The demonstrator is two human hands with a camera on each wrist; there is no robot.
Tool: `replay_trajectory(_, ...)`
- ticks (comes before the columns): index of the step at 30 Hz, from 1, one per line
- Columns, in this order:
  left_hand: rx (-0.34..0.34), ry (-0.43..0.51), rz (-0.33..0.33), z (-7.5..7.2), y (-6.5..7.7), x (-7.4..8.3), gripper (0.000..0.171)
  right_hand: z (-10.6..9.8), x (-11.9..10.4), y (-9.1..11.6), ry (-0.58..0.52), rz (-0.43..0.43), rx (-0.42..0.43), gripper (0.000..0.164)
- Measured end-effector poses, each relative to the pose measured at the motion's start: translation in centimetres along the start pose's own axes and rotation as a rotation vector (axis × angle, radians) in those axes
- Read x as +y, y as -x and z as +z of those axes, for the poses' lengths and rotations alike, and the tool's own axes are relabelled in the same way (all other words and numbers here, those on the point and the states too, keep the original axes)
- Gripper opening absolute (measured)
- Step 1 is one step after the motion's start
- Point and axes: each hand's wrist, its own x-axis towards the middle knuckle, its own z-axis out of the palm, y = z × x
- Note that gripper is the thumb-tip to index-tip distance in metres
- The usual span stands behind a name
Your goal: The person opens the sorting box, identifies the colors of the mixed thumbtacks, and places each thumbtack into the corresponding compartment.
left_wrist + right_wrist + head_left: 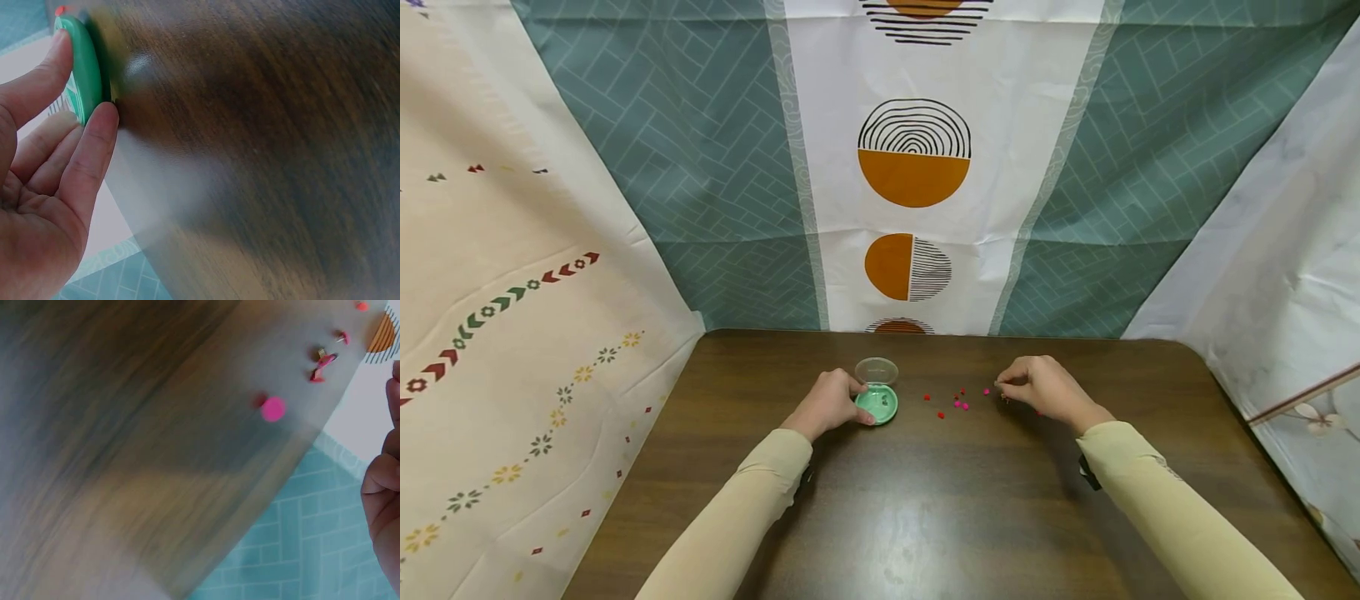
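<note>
My left hand (835, 404) grips a small round green container (887, 406) by its near left rim, thumb in front and fingers behind. Its clear lid (876, 371) stands open at the back, and a few small dark bits show inside. In the left wrist view, thumb and fingers pinch the green container (89, 75) at its edge. To the right, my right hand (1045, 387) has thumb and index finger brought together over the table, pinching what looks like a small thumbtack, mostly hidden. In the right wrist view only part of the right hand (384, 487) shows.
Several red and pink thumbtacks lie scattered between the hands, such as a red one (941, 415) and a pink one (273, 409). The dark wooden table (895, 508) ends at a patterned cloth (910, 275) behind; more cloth hangs at both sides.
</note>
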Motion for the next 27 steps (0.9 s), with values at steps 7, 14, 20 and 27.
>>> replay_trajectory(7, -0.01, 0.002, -0.011, 0.0, 0.2, 0.0, 0.06, 0.9, -1.7, -1.2, -0.143, -0.035, 0.066, 0.013)
replay_trajectory(14, -0.009, 0.006, -0.031, -0.2, 0.3, -0.2, 0.06, 2.5, -3.5, -3.0, -0.153, -0.098, 0.107, 0.011)
replay_trajectory(20, -0.019, -0.001, -0.025, -0.4, 0.2, 0.0, 0.061, 4.7, -5.6, -4.9, -0.13, -0.167, 0.114, 0.009)
replay_trajectory(27, -0.008, -0.022, 0.005, -0.3, -0.1, 0.1, 0.06, 7.8, -7.9, -6.6, -0.036, -0.225, 0.064, 0.008)
